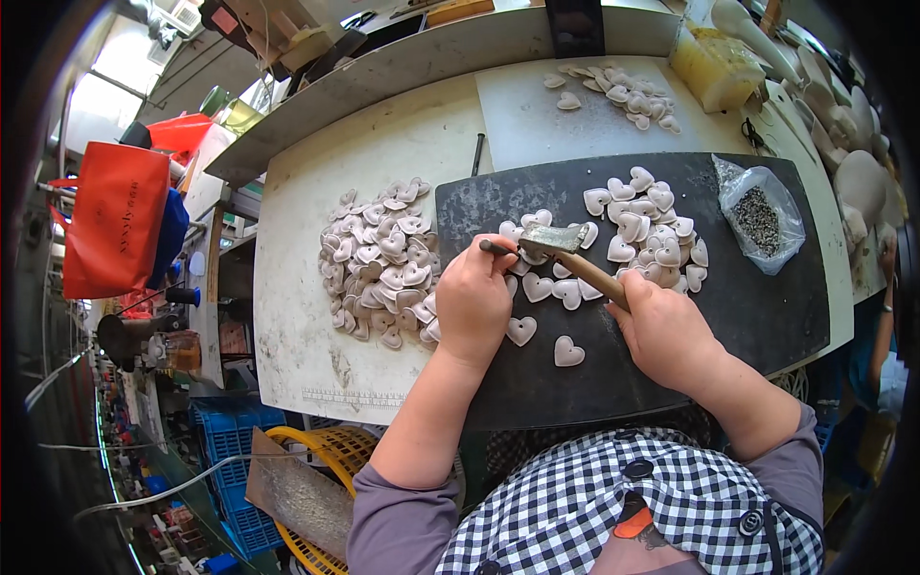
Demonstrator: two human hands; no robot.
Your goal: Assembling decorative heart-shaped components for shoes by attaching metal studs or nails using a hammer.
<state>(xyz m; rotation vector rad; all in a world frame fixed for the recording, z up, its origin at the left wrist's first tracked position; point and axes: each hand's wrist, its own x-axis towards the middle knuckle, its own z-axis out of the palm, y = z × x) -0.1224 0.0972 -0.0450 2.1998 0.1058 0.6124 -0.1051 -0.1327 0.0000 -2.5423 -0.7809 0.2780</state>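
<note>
My right hand [663, 333] is closed round the wooden handle of a hammer [596, 278]. The hammer's metal head is at the dark end of a slim rod [497, 247], perhaps a punch, gripped in my left hand [476, 299]; whether they touch I cannot tell. Below and around the hammer head lie several pale padded hearts [567, 293] on a black board [632, 383]. One single heart [568, 352] lies nearer me. The rod's lower tip and whatever is under it are hidden by my left hand and the hammer.
A large heap of hearts [379, 264] is left on the white table [287, 355], a smaller heap [661, 240] right on the board. A clear bag of small grey pieces [762, 220] sits far right. More hearts [632, 96] lie on a white sheet [517, 115] behind. A dark rod [477, 153] lies nearby.
</note>
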